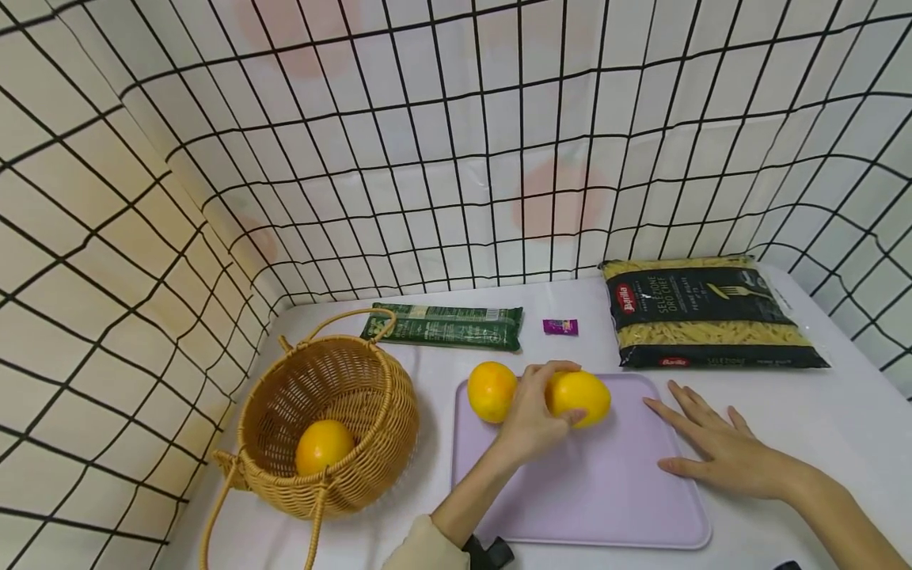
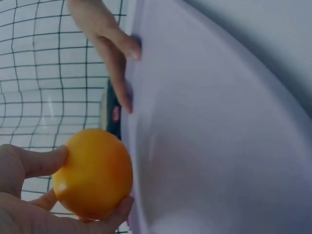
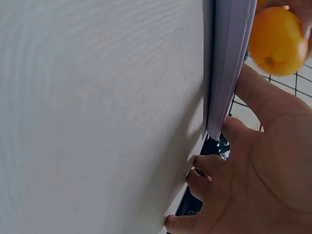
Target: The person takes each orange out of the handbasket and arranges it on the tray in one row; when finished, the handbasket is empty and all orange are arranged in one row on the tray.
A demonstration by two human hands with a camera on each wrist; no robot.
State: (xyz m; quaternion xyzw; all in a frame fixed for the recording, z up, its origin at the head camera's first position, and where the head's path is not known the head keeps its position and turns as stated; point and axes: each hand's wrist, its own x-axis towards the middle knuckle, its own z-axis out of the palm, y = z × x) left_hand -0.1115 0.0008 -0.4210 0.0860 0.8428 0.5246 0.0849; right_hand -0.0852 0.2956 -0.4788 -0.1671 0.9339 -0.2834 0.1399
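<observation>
Tray (image 1: 606, 491) opens out nearer me than my left fingers (image 2: 41, 163), which pinch an orange (image 1: 586, 400), long axis running rightward. The tray's edge lies against my spread right fingers (image 3: 263, 95).

makeshift tabletop booth, room type unclear: white table (image 1: 819, 416), black grid walls (image 1: 522, 148) round it, pink-patterned sheeting (image 1: 501, 123) behind

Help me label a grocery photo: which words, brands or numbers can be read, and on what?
"Barilla": pasta bag, upper left and again along the bottom.
"SELEZIONE ORO CHEF": pasta bag, dark panel.
Other print on the pasta bag: too small to read.
Green packet, purple wrapper: too small to read.
</observation>
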